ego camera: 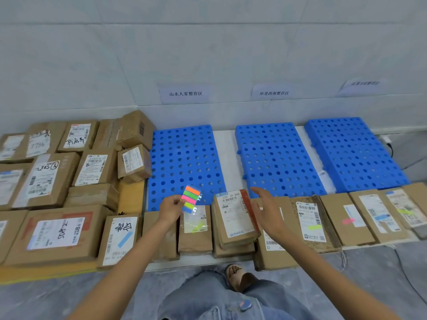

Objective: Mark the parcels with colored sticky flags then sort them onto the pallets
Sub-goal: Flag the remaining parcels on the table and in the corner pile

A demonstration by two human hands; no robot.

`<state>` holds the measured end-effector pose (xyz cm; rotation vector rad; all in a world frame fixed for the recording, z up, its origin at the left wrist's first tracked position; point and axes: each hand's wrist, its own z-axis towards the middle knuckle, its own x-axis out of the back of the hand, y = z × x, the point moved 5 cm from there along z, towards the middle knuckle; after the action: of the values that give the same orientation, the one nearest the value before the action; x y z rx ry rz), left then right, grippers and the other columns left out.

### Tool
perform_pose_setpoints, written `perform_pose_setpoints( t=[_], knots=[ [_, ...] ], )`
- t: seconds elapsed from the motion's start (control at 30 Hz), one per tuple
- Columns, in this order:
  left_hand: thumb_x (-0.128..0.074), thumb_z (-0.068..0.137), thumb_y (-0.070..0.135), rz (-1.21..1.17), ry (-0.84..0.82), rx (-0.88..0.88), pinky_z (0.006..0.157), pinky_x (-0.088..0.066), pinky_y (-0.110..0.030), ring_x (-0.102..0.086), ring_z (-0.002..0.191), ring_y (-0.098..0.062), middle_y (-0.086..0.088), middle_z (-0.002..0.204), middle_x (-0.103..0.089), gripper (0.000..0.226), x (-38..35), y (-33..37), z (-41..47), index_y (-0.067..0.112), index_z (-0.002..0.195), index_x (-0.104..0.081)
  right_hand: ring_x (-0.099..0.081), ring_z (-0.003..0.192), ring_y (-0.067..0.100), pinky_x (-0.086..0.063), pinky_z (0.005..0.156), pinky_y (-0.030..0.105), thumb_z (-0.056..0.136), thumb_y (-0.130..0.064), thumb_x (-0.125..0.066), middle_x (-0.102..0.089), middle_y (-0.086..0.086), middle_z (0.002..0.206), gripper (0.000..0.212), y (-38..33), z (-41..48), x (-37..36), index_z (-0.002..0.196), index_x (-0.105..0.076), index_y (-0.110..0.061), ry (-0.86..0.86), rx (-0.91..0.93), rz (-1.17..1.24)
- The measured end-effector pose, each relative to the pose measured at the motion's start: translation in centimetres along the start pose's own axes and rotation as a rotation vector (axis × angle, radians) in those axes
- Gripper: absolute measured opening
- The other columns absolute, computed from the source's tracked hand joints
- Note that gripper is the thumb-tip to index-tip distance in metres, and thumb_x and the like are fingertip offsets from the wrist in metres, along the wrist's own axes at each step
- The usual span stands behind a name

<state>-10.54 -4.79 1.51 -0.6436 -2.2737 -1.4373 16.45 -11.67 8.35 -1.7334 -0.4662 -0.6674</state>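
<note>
A pad of colored sticky flags (191, 199) is held up over brown cardboard parcels (233, 215), which lie in a row before three blue perforated pallets (182, 144).

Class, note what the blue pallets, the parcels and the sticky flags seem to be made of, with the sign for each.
Blue pallets: likely moulded plastic, matte; uniform colour, regular round holes. Parcels: brown cardboard, dull; creased edges, paper labels. Sticky flags: probably thin plastic film, neon, glossy backing; blurred, so uncertain.
</note>
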Motion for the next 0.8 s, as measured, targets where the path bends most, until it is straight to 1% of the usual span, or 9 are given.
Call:
perform_pose_setpoints(
  t=[0.1,0.17,0.27,0.33,0.37,0.43,0.5,0.63,0.8],
  knots=[
    [-0.048,0.098,0.013,-0.307,-0.147,0.063,0.062,-0.054,-0.018,-0.065,0.064,-0.012,-0.011,0.111,-0.061,0.028,0.7,3.8,-1.9,0.0,0.121,-0.058,-0.046,0.12,0.011,-0.037,0.104,0.028,0.098,-0.018,-0.047,-0.053,-0.002,0.128,0.029,-3.2,0.7,0.5,0.125,-0.053,-0.02,0.053,0.207,-0.02],
    [-0.047,0.098,0.015,-0.399,-0.3,0.017,0.062,-0.056,-0.017,-0.068,0.059,-0.007,-0.009,0.109,-0.061,0.03,1.0,7.0,-3.8,0.003,0.124,-0.056,-0.046,0.113,0.008,-0.042,0.097,0.03,0.095,-0.015,-0.049,-0.055,-0.002,0.12,0.027,-6.0,0.8,0.5,0.121,-0.057,-0.02,0.072,0.408,-0.055],
    [-0.049,0.097,0.02,-0.413,-0.451,-0.096,0.064,-0.058,-0.022,-0.07,0.062,-0.011,-0.002,0.093,-0.069,0.025,1.4,11.0,-6.6,0.012,0.119,-0.058,-0.043,0.117,0.01,-0.038,0.098,0.027,0.093,-0.033,-0.048,-0.052,-0.002,0.122,0.031,-9.0,0.8,-0.2,0.121,-0.057,-0.025,0.019,0.637,-0.118],
    [-0.05,0.097,0.022,-0.438,-0.482,-0.124,0.068,-0.059,-0.027,-0.067,0.056,-0.012,0.001,0.073,-0.069,0.021,1.6,12.3,-7.6,0.017,0.116,-0.058,-0.042,0.121,0.013,-0.031,0.103,0.029,0.092,-0.038,-0.049,-0.051,-0.003,0.124,0.034,-10.2,0.8,-0.5,0.124,-0.057,-0.029,-0.015,0.726,-0.159],
    [-0.051,0.096,0.022,-0.453,-0.488,-0.129,0.07,-0.059,-0.029,-0.065,0.057,-0.013,0.0,0.07,-0.068,0.021,1.6,12.6,-7.8,0.018,0.116,-0.058,-0.042,0.12,0.013,-0.03,0.103,0.032,0.091,-0.038,-0.05,-0.053,-0.002,0.123,0.034,-10.5,0.7,-0.5,0.124,-0.057,-0.029,-0.009,0.763,-0.17],
    [-0.056,0.094,0.019,-0.515,-0.514,-0.121,0.072,-0.058,-0.032,-0.069,0.074,-0.019,-0.009,0.086,-0.07,0.026,1.7,12.6,-7.8,0.021,0.12,-0.056,-0.045,0.115,0.013,-0.034,0.1,0.04,0.091,-0.035,-0.051,-0.057,-0.002,0.117,0.031,-10.5,0.9,-0.1,0.118,-0.062,-0.027,0.037,0.795,-0.164],
    [-0.059,0.091,0.012,-0.555,-0.55,-0.113,0.072,-0.057,-0.031,-0.068,0.084,-0.022,-0.009,0.087,-0.069,0.037,1.6,12.4,-7.9,0.021,0.126,-0.051,-0.044,0.116,0.013,-0.031,0.104,0.048,0.09,-0.037,-0.052,-0.059,-0.003,0.115,0.028,-9.9,1.3,0.4,0.114,-0.064,-0.03,0.075,0.773,-0.177],
    [-0.059,0.091,0.006,-0.487,-0.549,-0.123,0.069,-0.056,-0.029,-0.069,0.078,-0.019,-0.004,0.077,-0.069,0.043,1.3,12.3,-8.1,0.023,0.129,-0.047,-0.037,0.128,0.018,-0.012,0.112,0.054,0.089,-0.044,-0.046,-0.056,-0.005,0.124,0.032,-9.1,1.5,0.2,0.117,-0.059,-0.037,0.044,0.79,-0.349],
    [-0.059,0.091,0.008,-0.478,-0.533,-0.105,0.068,-0.055,-0.029,-0.068,0.082,-0.022,-0.014,0.093,-0.067,0.042,1.2,12.4,-7.8,0.022,0.129,-0.048,-0.039,0.127,0.02,-0.015,0.112,0.056,0.088,-0.04,-0.046,-0.057,-0.003,0.122,0.03,-9.5,1.3,0.1,0.115,-0.059,-0.033,0.065,0.81,-0.345]
  ],
)
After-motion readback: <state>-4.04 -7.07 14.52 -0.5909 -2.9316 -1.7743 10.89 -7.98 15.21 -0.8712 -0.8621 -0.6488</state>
